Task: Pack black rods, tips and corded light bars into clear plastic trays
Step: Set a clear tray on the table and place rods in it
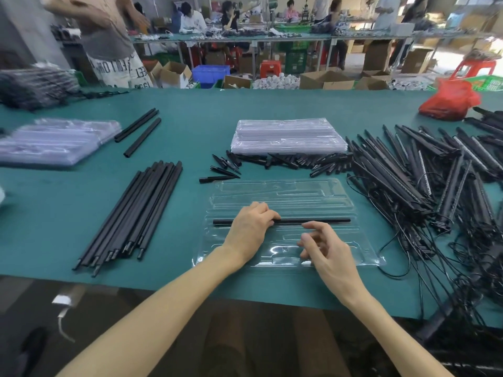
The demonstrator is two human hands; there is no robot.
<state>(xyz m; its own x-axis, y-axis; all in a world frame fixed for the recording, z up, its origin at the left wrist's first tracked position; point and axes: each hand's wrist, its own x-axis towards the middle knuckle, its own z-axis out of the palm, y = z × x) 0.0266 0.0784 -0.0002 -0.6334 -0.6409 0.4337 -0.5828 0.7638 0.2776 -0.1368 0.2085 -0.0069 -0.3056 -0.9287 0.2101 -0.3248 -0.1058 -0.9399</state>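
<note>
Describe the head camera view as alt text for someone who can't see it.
A person's left hand holds a black rod laid lengthwise in a clear plastic tray on a green table, while the right hand hovers, loosely curled, over the tray. Loose rods lie to the left, tips and stacked trays behind, and corded light bars are piled on the right.

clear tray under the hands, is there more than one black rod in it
No, a single black rod lies across the clear tray, with the left hand on it.
</note>
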